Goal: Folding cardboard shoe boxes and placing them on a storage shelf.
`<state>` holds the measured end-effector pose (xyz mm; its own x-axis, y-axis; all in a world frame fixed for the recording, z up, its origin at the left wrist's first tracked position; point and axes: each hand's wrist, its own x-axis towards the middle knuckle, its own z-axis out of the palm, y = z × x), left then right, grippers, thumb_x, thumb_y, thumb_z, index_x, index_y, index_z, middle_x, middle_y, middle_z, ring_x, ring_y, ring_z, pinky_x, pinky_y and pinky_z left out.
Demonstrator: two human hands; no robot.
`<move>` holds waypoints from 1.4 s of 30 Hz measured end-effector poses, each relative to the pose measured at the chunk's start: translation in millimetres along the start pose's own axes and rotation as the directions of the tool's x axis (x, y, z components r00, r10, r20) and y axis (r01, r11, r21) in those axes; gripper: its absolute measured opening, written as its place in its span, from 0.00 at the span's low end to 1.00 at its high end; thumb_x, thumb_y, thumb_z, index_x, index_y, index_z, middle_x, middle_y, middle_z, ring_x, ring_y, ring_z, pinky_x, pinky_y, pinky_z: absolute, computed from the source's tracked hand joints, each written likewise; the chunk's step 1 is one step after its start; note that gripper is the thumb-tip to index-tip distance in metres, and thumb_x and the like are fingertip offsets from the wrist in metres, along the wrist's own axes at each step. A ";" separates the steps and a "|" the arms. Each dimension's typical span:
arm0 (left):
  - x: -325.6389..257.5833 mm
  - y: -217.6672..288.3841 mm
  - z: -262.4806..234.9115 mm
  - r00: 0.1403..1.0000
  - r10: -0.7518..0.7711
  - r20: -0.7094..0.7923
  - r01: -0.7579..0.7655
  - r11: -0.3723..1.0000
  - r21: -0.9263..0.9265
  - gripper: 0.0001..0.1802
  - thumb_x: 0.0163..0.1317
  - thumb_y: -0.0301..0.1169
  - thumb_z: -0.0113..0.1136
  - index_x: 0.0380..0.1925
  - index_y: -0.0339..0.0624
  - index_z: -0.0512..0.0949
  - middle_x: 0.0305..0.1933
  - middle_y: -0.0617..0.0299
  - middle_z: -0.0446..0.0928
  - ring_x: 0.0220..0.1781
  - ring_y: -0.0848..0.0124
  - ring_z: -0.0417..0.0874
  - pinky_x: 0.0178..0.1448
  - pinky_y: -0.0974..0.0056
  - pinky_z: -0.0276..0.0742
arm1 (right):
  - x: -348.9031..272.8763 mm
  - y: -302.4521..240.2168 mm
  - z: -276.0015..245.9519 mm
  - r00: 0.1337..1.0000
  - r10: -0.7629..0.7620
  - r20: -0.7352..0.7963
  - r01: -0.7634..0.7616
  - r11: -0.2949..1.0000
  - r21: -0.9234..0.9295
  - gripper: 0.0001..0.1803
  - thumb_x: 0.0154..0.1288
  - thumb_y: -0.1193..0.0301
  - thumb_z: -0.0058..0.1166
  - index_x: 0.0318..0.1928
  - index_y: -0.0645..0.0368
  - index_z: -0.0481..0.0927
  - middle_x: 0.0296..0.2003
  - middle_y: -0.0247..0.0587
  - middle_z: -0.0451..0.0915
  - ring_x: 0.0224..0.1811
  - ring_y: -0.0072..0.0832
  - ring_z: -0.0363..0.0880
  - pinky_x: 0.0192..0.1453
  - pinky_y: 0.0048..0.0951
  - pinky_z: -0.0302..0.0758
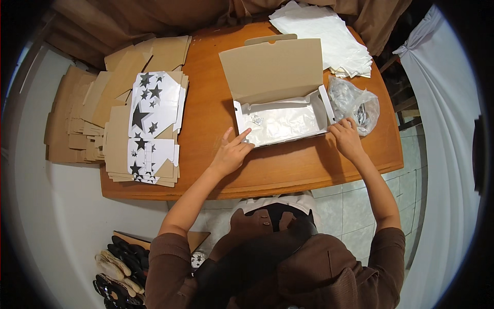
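In front of me on the table stands a cardboard box (272, 67), its brown lid raised and leaning back. White paper (288, 122) lines the inside, and a small silvery packet (257, 119) lies on it toward the left. My left hand (232, 155) is at the box's front left corner, fingers spread, with the index finger reaching over the edge. At the front right corner my right hand (347, 139) has its fingers bent and closed on the box's edge. A clear plastic bag (355, 105) with small silvery packets in it sits just right of the box.
Stacked flat cardboard box blanks (77, 113) lie to the left, with a white star-printed blank (167, 116) on the nearer pile. Sheets of white paper (324, 33) are piled at the back right. Several shoes (121, 270) are on the floor at lower left. A white curtain (442, 129) hangs at right.
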<state>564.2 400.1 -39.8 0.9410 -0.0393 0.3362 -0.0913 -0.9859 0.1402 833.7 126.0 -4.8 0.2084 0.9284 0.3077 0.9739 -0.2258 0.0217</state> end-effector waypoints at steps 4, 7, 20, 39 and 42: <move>-5.1 -3.2 -6.4 1.000 -0.006 0.016 0.006 1.000 -0.022 0.13 0.51 0.22 0.57 0.38 0.47 0.79 0.37 0.65 0.80 0.66 0.70 0.67 0.71 0.42 0.42 | -4.7 -7.2 2.0 1.000 0.008 0.023 -0.009 0.998 0.054 0.10 0.49 0.73 0.58 0.34 0.55 0.76 0.32 0.35 0.77 0.41 0.33 0.72 0.56 0.39 0.64; -15.3 -5.2 -10.8 0.999 -0.025 0.035 0.027 0.998 -0.051 0.13 0.50 0.22 0.58 0.38 0.47 0.79 0.37 0.65 0.80 0.65 0.69 0.68 0.71 0.43 0.46 | -6.6 -18.2 -3.1 1.000 0.002 0.025 -0.005 0.991 0.131 0.12 0.46 0.75 0.58 0.36 0.57 0.77 0.33 0.35 0.77 0.40 0.34 0.72 0.53 0.36 0.66; -1.2 11.6 -12.3 0.989 -0.068 -0.130 0.044 0.983 -0.180 0.11 0.51 0.29 0.62 0.37 0.45 0.79 0.46 0.58 0.73 0.55 0.58 0.70 0.63 0.51 0.61 | 24.1 -77.1 3.5 0.996 -0.035 -0.078 0.063 0.914 0.401 0.24 0.47 0.78 0.58 0.50 0.54 0.77 0.43 0.38 0.76 0.45 0.37 0.73 0.50 0.37 0.69; 37.6 45.6 10.4 0.947 -0.295 -0.124 0.254 0.928 -0.273 0.17 0.54 0.36 0.60 0.43 0.43 0.77 0.45 0.59 0.73 0.53 0.58 0.71 0.60 0.53 0.61 | 67.1 -85.7 24.8 0.977 -0.206 -0.046 0.203 0.858 0.472 0.12 0.51 0.69 0.60 0.38 0.53 0.79 0.34 0.34 0.77 0.41 0.35 0.74 0.47 0.36 0.68; 39.2 46.8 10.3 0.934 -0.342 -0.102 0.304 0.912 -0.275 0.24 0.52 0.38 0.61 0.51 0.45 0.74 0.49 0.57 0.71 0.56 0.57 0.69 0.62 0.53 0.59 | 87.0 -82.4 38.8 0.905 -0.398 0.147 0.290 0.833 0.472 0.12 0.51 0.69 0.59 0.39 0.52 0.80 0.33 0.34 0.78 0.40 0.34 0.75 0.46 0.36 0.69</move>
<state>600.2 350.6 -29.7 0.8770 0.3169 0.3611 0.1132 -0.8668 0.4857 775.0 236.8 -16.7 -0.1861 0.9738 0.1305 0.9135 0.2204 -0.3420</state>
